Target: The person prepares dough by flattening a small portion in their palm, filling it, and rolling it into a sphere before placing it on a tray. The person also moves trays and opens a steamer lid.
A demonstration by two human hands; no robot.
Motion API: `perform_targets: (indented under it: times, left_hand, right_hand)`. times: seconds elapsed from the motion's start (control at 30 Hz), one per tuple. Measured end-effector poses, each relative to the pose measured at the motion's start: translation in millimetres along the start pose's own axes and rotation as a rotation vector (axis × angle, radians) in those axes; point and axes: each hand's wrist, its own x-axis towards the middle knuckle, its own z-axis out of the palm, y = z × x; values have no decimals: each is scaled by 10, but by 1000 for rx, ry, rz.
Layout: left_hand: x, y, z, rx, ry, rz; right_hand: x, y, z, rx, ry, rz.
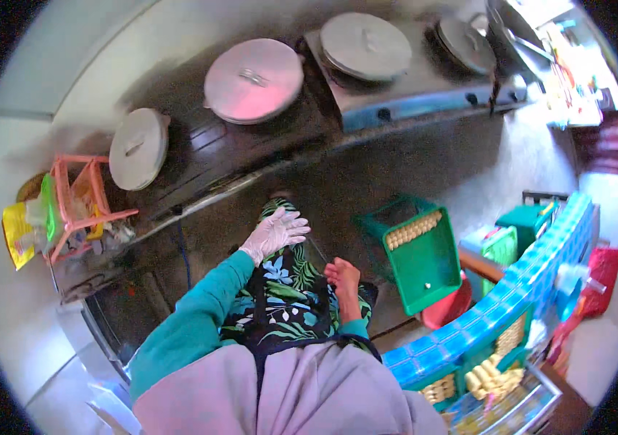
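My left hand (278, 230) wears a thin whitish glove. Its fingers are stretched out over my dark leaf-patterned clothing, and nothing shows in it. My right hand (342, 277) is bare and closed in front of my lap. A thin dark stick-like tool (317, 251) juts from its fingers toward the far left; its kind is too blurred to make out. To the right of that hand, a green tray (425, 272) rests on a dark green stand (375, 217). Short pale rolls (414, 230) line the tray's far end, and one small white bit lies lower down.
Lidded pots (254, 81) stand along the stove counter (251, 156) ahead. A pink rack (80, 196) is at its left end. Blue-tiled ledge (483, 304) curves along my right, with trays of pale rolls (494, 378) beside it. Under the green tray sits a red basin (448, 304).
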Motion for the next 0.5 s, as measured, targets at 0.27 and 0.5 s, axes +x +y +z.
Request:
perform_targets:
  times: [0.27,0.5]
  left_hand:
    - [-998,909,-103,-609,86,497]
    - [-1706,1260,-488,-462,317,794]
  right_hand:
    - [-55,-2271,2525,-809,-192,-1352]
    - [-48,-2907,4577,-1482,-99,-1677]
